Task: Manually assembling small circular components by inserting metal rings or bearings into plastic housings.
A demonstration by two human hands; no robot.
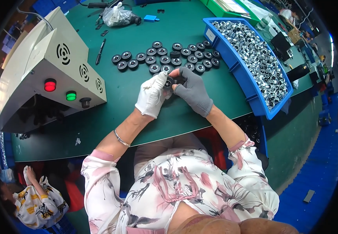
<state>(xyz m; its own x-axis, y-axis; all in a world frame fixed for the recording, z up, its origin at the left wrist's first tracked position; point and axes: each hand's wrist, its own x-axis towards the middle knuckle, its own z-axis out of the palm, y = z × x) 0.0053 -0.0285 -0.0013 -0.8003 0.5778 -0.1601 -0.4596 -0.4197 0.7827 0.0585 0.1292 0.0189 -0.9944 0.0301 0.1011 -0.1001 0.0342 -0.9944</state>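
Note:
My left hand (151,94), in a white glove, and my right hand (195,92), in a grey glove with bare fingertips, meet over the near part of the table. Between them is a small round black wheel (169,83) with a metallic centre. Fingers of both hands are closed round it and partly cover it. Just beyond my hands, several similar black wheels (150,59) lie in loose rows on the green table (130,121). One of them (175,54) shows a plain dark top.
At left stands a cream machine (71,58) with a red button (50,85) and a green button (71,95). A blue bin (250,87) of shiny metal parts sits at right. Farther back lie a pen (100,51) and a plastic bag (118,16). Another person (40,202) sits at lower left.

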